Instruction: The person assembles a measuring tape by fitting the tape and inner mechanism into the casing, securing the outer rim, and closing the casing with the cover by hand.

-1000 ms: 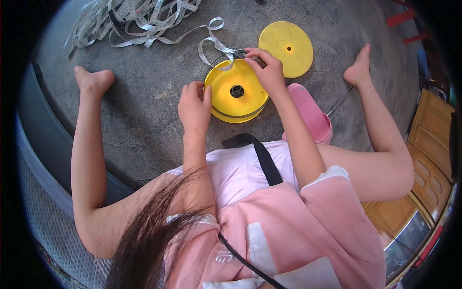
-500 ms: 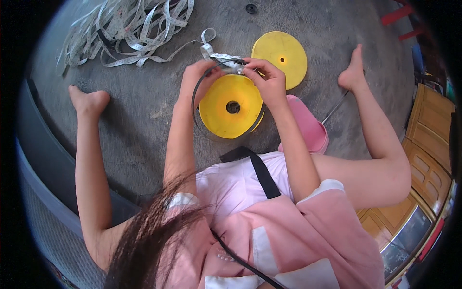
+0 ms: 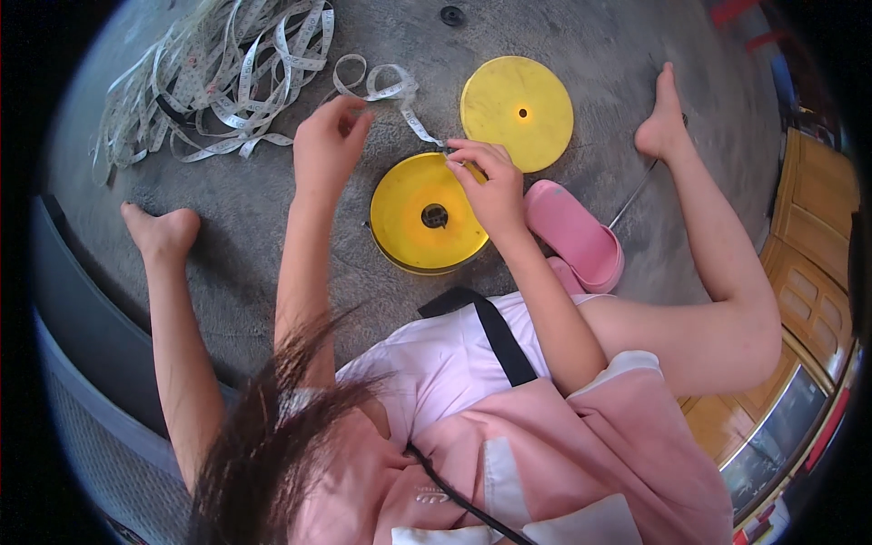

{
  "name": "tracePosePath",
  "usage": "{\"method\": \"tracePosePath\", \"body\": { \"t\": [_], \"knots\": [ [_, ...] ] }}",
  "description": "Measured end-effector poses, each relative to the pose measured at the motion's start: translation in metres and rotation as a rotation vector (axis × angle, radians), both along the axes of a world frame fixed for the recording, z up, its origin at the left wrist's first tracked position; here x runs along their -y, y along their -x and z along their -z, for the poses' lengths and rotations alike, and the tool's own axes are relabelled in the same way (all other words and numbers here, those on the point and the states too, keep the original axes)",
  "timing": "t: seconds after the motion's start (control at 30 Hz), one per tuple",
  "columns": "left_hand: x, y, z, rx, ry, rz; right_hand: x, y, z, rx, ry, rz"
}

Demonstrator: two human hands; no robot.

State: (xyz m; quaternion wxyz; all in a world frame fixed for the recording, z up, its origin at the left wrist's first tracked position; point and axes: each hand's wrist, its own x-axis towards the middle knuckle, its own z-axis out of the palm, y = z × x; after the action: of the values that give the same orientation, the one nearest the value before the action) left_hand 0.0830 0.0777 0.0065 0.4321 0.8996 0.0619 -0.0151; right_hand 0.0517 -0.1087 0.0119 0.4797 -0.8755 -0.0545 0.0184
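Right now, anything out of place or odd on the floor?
The white tape at upper left lies in a loose, crossing tangle, not neatly wound. A small black round piece sits alone beyond the yellow disc.

Marks on white tape [image 3: 245,71], lettering on shirt [image 3: 590,436]

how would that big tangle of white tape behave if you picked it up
The tangled white tape is probably floppy, since it bends into loose loops. Lifted from one spot, it would likely sag and snag on itself, as its strands cross over one another. It may be light for its spread: the strips look thin, with gaps between them.
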Motion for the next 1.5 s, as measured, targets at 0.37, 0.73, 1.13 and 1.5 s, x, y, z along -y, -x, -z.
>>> {"method": "tracePosePath", "body": {
  "t": [0.37, 0.73, 1.13, 1.5],
  "knots": [
    [0.035, 0.049, 0.002, 0.033, -0.019, 0.112, 0.002, 0.019, 0.009, 0.026, 0.027, 0.182],
    [0.043, 0.051, 0.002, -0.022, -0.130, 0.100, 0.009, 0.025, 0.015, -0.033, -0.022, 0.340],
    [0.044, 0.076, 0.029, 0.215, 0.097, -0.476, -0.010, -0.013, 0.020, 0.187, -0.034, -0.075],
    [0.039, 0.091, 0.020, 0.139, -0.049, -0.389, -0.009, -0.009, 0.025, 0.190, 0.051, -0.117]
  ]
}}
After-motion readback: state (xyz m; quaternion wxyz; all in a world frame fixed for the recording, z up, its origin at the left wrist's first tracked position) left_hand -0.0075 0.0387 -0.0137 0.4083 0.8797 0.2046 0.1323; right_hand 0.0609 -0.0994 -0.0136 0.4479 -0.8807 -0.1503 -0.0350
